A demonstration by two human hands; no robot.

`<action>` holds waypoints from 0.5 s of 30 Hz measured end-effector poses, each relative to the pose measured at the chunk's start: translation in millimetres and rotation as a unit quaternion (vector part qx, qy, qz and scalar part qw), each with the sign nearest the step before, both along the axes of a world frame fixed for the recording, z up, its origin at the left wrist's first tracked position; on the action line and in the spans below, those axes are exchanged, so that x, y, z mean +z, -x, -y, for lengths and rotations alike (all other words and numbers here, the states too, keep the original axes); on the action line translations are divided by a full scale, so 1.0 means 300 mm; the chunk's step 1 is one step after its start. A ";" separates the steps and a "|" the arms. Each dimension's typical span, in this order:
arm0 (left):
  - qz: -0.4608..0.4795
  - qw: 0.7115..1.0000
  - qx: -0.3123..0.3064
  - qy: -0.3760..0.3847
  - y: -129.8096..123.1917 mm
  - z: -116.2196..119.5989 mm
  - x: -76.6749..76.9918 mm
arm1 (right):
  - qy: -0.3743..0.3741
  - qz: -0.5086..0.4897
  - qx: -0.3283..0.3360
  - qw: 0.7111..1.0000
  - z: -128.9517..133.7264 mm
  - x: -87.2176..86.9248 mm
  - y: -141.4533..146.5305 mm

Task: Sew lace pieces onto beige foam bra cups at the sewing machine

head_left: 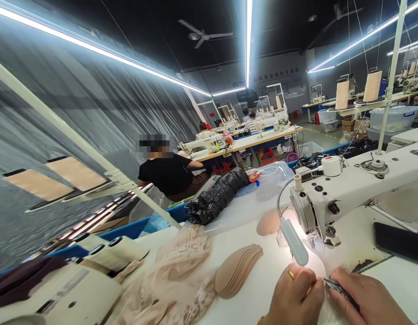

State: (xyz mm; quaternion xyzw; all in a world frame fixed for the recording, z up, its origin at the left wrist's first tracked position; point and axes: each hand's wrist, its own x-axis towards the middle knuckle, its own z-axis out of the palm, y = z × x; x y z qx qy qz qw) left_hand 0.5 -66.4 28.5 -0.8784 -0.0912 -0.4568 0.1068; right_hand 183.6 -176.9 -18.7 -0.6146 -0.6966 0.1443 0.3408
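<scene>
My left hand [298,291], with a ring on one finger, is closed in a pinch at the lower right. Pale, sheer fabric [327,311] shows beneath its fingertips, partly hidden by the hand. Close beside it, my right hand [371,293] is wrapped around small dark-handled thread snips [342,291], whose metal tip points at the left fingertips. Just beyond both hands stands the white sewing machine [357,189], its needle area lit by a small lamp [294,241]. A stack of beige moulded cups [237,271] lies left of my left hand.
Beige lace fabric [175,275] is heaped on the left of the table. Another beige cup [268,222] lies near the machine, with a black phone [401,241] at right. Beyond are a black plastic bundle [218,194], thread cones [373,85] and a seated person [166,174].
</scene>
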 end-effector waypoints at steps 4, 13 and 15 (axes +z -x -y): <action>-0.026 0.999 0.009 0.023 0.016 -0.006 -0.032 | 0.009 -0.054 0.003 0.999 0.000 -0.005 -0.013; -0.033 0.985 0.023 0.166 -0.003 -0.013 -0.056 | -0.214 0.177 -0.107 0.955 0.016 -0.073 -0.176; -0.022 0.971 -0.006 0.236 -0.012 -0.022 -0.065 | -0.249 0.192 -0.025 0.949 -0.014 -0.084 -0.126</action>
